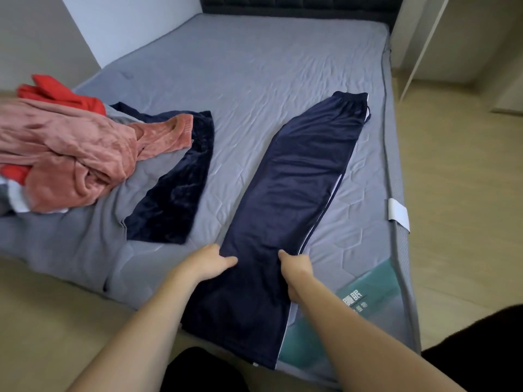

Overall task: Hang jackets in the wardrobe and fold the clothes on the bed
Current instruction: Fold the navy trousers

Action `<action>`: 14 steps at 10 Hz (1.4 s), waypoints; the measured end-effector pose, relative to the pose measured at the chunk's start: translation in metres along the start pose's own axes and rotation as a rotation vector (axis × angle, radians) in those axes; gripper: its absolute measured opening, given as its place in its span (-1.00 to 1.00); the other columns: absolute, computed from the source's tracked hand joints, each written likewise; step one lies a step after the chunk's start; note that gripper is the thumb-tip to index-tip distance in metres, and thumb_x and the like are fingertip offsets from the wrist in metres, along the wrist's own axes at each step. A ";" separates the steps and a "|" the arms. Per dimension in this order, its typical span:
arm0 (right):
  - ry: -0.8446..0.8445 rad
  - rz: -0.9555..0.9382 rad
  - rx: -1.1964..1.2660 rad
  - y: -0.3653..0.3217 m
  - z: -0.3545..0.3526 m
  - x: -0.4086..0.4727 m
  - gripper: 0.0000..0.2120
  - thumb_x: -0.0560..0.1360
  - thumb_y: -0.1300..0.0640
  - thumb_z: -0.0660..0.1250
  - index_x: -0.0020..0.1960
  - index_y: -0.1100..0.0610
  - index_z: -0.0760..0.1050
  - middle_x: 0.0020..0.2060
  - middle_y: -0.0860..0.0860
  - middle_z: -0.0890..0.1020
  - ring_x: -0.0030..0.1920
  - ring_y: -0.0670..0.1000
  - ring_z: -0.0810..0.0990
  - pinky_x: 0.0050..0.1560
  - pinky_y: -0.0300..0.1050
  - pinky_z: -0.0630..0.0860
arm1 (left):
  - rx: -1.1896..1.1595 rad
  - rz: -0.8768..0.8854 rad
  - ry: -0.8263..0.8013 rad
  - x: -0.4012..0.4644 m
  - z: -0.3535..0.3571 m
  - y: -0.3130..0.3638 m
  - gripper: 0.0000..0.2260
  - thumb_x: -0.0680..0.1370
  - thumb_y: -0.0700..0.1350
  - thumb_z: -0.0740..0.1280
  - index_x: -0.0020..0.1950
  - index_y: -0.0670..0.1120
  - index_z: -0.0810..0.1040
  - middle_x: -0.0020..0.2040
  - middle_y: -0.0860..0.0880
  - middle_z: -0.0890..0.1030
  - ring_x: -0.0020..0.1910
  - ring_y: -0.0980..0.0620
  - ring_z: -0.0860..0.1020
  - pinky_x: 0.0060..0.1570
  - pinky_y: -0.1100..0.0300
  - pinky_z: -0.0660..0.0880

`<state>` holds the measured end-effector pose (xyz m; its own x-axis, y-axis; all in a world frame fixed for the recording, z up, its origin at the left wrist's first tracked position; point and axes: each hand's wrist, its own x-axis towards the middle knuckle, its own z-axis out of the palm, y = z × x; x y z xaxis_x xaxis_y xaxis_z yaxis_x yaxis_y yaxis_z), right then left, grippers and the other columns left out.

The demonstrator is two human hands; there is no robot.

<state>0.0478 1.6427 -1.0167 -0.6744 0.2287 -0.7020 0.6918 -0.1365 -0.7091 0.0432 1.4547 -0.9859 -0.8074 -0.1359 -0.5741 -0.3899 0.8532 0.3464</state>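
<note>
**Bed with the laundry spread on it**

So the bed [254,66] was just a bare grey quilted mattress, dark padded headboard [297,4] at the far end. On the right side a pair of navy track pants [285,199] with a white side stripe lay flat and long, waistband at the far end, leg ends hanging over the near edge. Left of them was a dark velvety garment [175,193]. A crumpled pink fleece piece [70,154] sat at the far left, partly on top of it, with something red [56,90] behind. A teal label [376,290] was at the near right corner.
</note>
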 end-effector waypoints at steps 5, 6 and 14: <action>0.054 -1.156 -0.975 0.036 -0.002 -0.035 -0.40 0.35 0.15 0.15 0.41 0.17 0.34 0.33 0.23 0.35 0.27 0.27 0.38 0.31 0.19 0.39 | -1.021 0.117 -0.140 -0.038 -0.051 -0.008 -0.73 0.60 -0.36 0.15 0.09 -0.04 0.52 -0.11 -0.17 0.62 -0.33 -0.01 0.59 -0.38 0.26 0.53; -0.241 -1.258 -1.329 0.032 -0.029 -0.026 -0.21 0.29 0.10 0.14 0.53 0.13 0.17 0.47 0.16 0.23 0.44 0.22 0.25 0.50 0.11 0.14 | -1.315 0.170 -0.159 -0.037 -0.067 0.012 -0.70 0.58 -0.37 0.07 0.03 -0.20 0.58 -0.14 -0.14 0.66 -0.30 0.02 0.65 -0.31 0.26 0.60; -0.177 -1.023 -0.300 -0.099 0.024 -0.084 -0.79 0.48 0.07 0.22 -0.10 0.17 0.57 -0.23 -0.05 0.56 -0.18 -0.04 0.48 -0.05 -0.10 0.42 | -0.862 0.307 0.816 -0.083 -0.132 0.052 -0.40 0.48 0.30 0.19 0.25 -0.16 0.55 0.21 -0.10 0.56 0.25 -0.11 0.49 0.30 0.03 0.39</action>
<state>0.0296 1.6140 -0.8891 -0.9794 -0.0455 0.1968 -0.2015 0.2876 -0.9363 0.0312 1.4439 -0.8225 -0.8370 -0.5280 0.1438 -0.0500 0.3354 0.9408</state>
